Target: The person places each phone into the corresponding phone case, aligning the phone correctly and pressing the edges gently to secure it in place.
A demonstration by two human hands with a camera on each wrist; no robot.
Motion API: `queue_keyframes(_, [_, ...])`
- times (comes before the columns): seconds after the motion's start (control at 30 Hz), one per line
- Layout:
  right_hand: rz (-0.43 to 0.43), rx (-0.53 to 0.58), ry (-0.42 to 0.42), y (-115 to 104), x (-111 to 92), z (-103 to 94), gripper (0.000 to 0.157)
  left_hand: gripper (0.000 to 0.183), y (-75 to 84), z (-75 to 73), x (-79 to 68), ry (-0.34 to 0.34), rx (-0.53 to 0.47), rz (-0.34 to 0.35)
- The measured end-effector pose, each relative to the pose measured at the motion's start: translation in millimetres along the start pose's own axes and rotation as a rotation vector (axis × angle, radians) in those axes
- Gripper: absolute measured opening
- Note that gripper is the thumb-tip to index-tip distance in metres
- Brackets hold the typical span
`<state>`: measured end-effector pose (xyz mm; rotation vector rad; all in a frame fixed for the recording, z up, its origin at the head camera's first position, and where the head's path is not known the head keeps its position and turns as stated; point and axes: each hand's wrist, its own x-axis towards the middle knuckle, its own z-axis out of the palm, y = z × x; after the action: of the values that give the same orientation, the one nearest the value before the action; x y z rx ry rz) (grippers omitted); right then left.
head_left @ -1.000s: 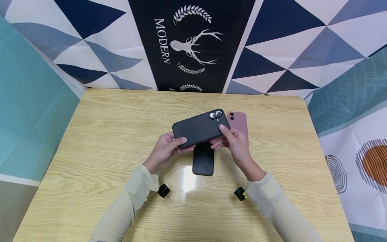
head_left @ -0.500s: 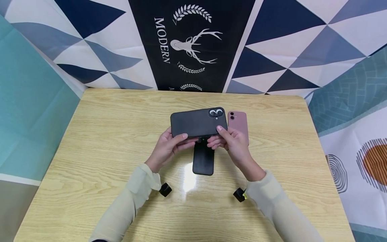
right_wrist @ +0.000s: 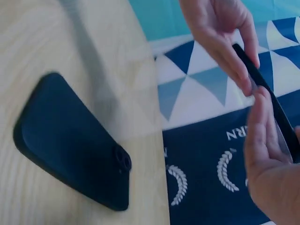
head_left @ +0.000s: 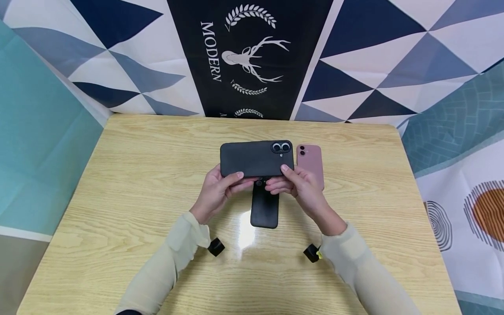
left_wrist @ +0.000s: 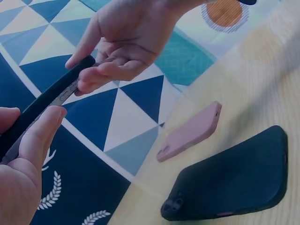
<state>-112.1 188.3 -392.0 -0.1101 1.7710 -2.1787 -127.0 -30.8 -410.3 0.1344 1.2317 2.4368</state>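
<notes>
Held up over the far half of the table is a phone [head_left: 248, 158] with a matte black back and two round camera lenses at its right end. My left hand [head_left: 214, 190] grips its left end, thumb on the back and fingers underneath. The right hand [head_left: 307, 186] pinches the lower right corner in the same way. The phone appears nearly edge-on in both wrist views. Below it a second black phone [head_left: 264, 208] lies back up on the table, its camera end partly hidden by the hands. Beside my right hand lies a pink phone [head_left: 311, 162], also back up.
The light wooden table [head_left: 149, 153] meets a patterned cloth backdrop [head_left: 252, 61] at its far edge. Small black blocks, one [head_left: 216, 247] by the left cuff and another [head_left: 312, 253] by the right cuff, sit at the wrists.
The held phone has turned from a slant to nearly level and shifted slightly left, with both hands moving along. The two phones on the table have stayed put.
</notes>
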Motion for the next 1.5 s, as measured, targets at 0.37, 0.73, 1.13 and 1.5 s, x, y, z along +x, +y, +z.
queue_keyframes(0.37, [0.058,-0.244,-0.001,4,2,-3.9,0.047,0.039,2.2,-0.2,0.8,0.02,0.001,-0.021])
queue_keyframes(0.73, [0.036,-0.068,0.014,10,-4,-6.4,0.045,0.044,-11.9,-9.5,10.1,-0.068,0.035,0.025])
queue_keyframes(1.13, [0.058,-0.086,-0.007,7,-5,-2.9,0.042,0.03,1.8,1.0,3.4,0.001,0.012,-0.045])
queue_keyframes(1.5, [-0.042,-0.045,-0.052,9,-1,-3.5,0.046,0.034,3.3,-0.1,0.7,-0.013,0.009,-0.043])
